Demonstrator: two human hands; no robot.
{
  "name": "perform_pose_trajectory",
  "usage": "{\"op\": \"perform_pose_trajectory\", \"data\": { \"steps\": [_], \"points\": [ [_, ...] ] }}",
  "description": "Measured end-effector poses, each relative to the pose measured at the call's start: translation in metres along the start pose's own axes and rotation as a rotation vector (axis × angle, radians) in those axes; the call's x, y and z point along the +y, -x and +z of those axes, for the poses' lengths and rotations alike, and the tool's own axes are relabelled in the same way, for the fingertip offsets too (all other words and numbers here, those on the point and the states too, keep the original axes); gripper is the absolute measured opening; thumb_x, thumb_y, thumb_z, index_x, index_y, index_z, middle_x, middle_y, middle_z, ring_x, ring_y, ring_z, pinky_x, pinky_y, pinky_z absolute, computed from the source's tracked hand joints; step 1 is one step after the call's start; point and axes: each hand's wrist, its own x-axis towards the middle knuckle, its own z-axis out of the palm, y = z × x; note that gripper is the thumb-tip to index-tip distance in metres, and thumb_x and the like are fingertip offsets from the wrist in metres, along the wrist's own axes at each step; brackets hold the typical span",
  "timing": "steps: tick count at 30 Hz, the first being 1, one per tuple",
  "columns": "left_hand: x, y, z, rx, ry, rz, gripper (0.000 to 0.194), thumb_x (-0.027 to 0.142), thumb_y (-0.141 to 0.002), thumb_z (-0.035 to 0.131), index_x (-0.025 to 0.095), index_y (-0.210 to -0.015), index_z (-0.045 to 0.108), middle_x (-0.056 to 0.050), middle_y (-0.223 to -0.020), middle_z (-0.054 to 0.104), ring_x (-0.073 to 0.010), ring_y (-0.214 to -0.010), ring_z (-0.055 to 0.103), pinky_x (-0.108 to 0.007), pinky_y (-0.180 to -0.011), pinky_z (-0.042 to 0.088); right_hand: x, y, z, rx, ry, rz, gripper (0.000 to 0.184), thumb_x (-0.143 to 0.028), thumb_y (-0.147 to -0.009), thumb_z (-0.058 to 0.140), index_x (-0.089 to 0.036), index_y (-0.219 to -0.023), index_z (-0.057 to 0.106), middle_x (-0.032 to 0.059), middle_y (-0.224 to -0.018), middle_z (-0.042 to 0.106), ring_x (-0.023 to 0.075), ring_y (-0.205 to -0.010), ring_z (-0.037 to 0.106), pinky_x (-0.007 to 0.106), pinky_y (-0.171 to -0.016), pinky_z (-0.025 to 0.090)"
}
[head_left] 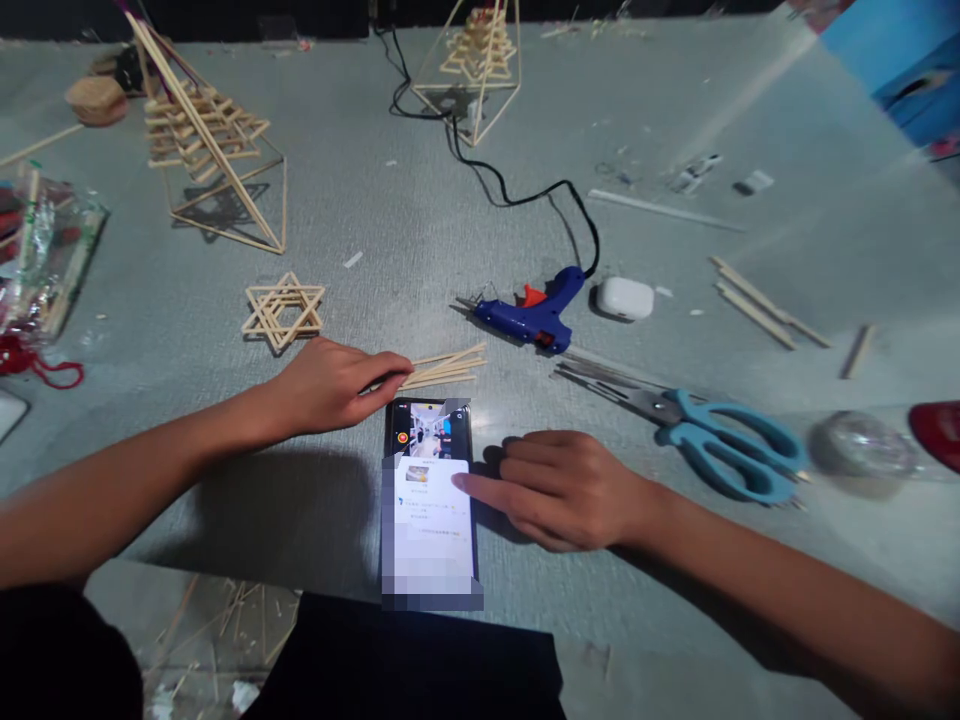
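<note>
A lit smartphone lies on the table in front of me, its screen partly blurred out. The index finger of my right hand is stretched out onto the screen's right side, while the other fingers curl loosely and hold nothing. Just beyond the phone, my left hand rests with thumb and fingers closed at the near ends of several thin wooden sticks. A star-shaped frame of sticks lies behind my left hand. Farther off stand a larger stick structure and another one.
A blue glue gun with a black cord lies beyond the phone, near a white earbud case. Blue-handled scissors lie behind my right forearm. Loose sticks are at right; plastic-wrapped sticks are at left.
</note>
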Motion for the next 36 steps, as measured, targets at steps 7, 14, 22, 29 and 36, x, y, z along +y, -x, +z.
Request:
{"op": "perform_pose_trajectory", "data": {
  "steps": [7, 14, 22, 29, 36],
  "points": [
    [0.001, -0.001, -0.001, 0.014, -0.007, 0.005, 0.024, 0.032, -0.101, 0.056, 0.021, -0.116, 0.071, 0.001, -0.079, 0.080, -0.0112, -0.064, 0.074, -0.022, -0.055, 0.043, -0.017, -0.006, 0.001, 0.028, -0.104, 0.055, 0.038, -0.021, -0.103, 0.034, -0.011, -0.128, 0.059, -0.0026, -0.065, 0.053, 0.0169, -0.056, 0.046, 0.032, -0.052, 0.038],
    [0.001, 0.000, -0.001, 0.000, -0.002, -0.005, 0.024, 0.032, -0.101, 0.056, 0.020, -0.116, 0.071, 0.000, -0.080, 0.080, -0.0111, -0.065, 0.074, -0.021, -0.056, 0.044, -0.022, -0.003, 0.012, -0.005, -0.231, -0.085, 0.036, -0.023, -0.099, 0.039, -0.010, -0.120, 0.065, -0.0034, -0.065, 0.052, 0.0161, -0.054, 0.047, 0.033, -0.050, 0.037],
    [0.002, 0.000, -0.001, 0.005, -0.011, -0.003, 0.024, 0.032, -0.101, 0.056, 0.021, -0.117, 0.070, 0.002, -0.078, 0.079, -0.0106, -0.064, 0.073, -0.022, -0.056, 0.043, -0.022, -0.004, 0.011, -0.054, -0.240, -0.077, 0.041, -0.022, -0.094, 0.042, -0.010, -0.128, 0.062, -0.0033, -0.067, 0.052, 0.0162, -0.055, 0.046, 0.033, -0.052, 0.035],
    [0.002, -0.001, 0.000, 0.007, -0.009, -0.005, 0.024, 0.033, -0.101, 0.056, 0.021, -0.116, 0.071, 0.001, -0.078, 0.079, -0.0114, -0.063, 0.073, -0.023, -0.055, 0.042, -0.023, -0.005, 0.011, -0.129, -0.192, -0.030, 0.045, -0.024, -0.100, 0.032, -0.014, -0.136, 0.056, -0.0022, -0.072, 0.057, 0.0172, -0.057, 0.047, 0.034, -0.054, 0.032],
    [0.002, 0.000, 0.000, -0.004, 0.006, -0.012, 0.025, 0.033, -0.101, 0.056, 0.020, -0.118, 0.071, 0.000, -0.081, 0.080, -0.0111, -0.064, 0.073, -0.022, -0.057, 0.043, -0.023, -0.006, 0.011, -0.180, -0.189, -0.028, 0.045, -0.026, -0.100, 0.032, -0.016, -0.137, 0.056, -0.0016, -0.075, 0.059, 0.0175, -0.058, 0.048, 0.034, -0.053, 0.033]
  ]
}}
